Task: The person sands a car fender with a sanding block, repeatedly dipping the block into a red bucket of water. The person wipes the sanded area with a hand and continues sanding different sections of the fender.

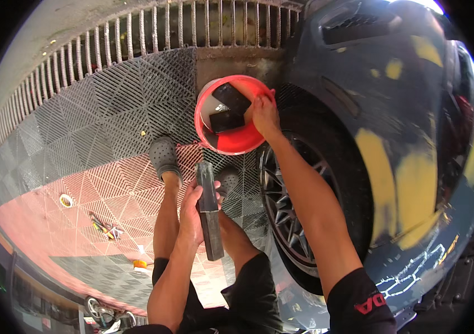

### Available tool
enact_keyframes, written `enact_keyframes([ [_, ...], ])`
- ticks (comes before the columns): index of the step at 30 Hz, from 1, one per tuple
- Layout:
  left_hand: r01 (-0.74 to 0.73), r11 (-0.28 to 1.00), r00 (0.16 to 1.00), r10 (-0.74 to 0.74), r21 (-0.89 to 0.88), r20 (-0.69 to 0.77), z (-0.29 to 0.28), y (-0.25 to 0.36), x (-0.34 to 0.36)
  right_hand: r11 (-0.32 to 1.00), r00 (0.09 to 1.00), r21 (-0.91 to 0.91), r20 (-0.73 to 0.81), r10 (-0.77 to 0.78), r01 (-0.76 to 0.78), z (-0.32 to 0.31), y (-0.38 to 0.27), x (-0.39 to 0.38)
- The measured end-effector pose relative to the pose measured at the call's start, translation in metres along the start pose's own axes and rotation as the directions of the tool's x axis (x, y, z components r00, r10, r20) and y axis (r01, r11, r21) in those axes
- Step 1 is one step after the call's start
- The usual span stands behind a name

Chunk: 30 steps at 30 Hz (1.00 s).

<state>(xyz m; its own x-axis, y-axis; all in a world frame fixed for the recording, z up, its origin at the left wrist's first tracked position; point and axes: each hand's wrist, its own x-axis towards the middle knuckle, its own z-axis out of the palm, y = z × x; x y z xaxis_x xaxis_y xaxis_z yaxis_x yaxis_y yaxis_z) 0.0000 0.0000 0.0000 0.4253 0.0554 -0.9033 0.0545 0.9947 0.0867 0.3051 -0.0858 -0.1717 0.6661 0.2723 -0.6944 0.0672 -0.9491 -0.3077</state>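
My left hand (192, 214) is closed around a long dark sanding block (209, 217), held at a slant in front of my legs. At the right rim of a red bucket (199, 114), my right hand (265, 117) has its fingers bent over the edge and gripping it. Inside the bucket lie black rectangular pieces (231, 100), perhaps sandpaper, in what looks like cloudy water. Just right of the bucket stands a car's front wheel (290, 203). The car's fender (382, 128) is dull grey with yellow filler patches and sanded areas.
A metal floor grate (153, 33) runs along the far edge. Grey and red slatted tiles (120, 183) cover the floor. At the left lie a tape roll (66, 200), several small tools (106, 228) and an orange-and-white item (140, 265). My feet in grey clogs (163, 155) stand near the bucket.
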Motion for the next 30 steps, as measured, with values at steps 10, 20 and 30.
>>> enact_keyframes([
  [10, 0.034, 0.997, 0.999, -0.031, 0.069, -0.035, 0.004, 0.008, 0.053, 0.973, 0.976, 0.104, 0.087, 0.199, -0.208, 0.182, 0.024, 0.108],
  [20, 0.003, 0.992, 1.0, -0.003, 0.128, 0.0, 0.003, -0.007, 0.062, 0.847, 0.95, 0.532, -0.261, 0.171, -0.006, 0.107, 0.044, 0.058],
  [30, -0.106, 0.992, 0.993, 0.11, 0.064, -0.053, -0.006, -0.031, 0.068, 0.045, 0.984, 0.987, 0.147, 0.098, -0.152, 0.035, 0.031, -0.018],
])
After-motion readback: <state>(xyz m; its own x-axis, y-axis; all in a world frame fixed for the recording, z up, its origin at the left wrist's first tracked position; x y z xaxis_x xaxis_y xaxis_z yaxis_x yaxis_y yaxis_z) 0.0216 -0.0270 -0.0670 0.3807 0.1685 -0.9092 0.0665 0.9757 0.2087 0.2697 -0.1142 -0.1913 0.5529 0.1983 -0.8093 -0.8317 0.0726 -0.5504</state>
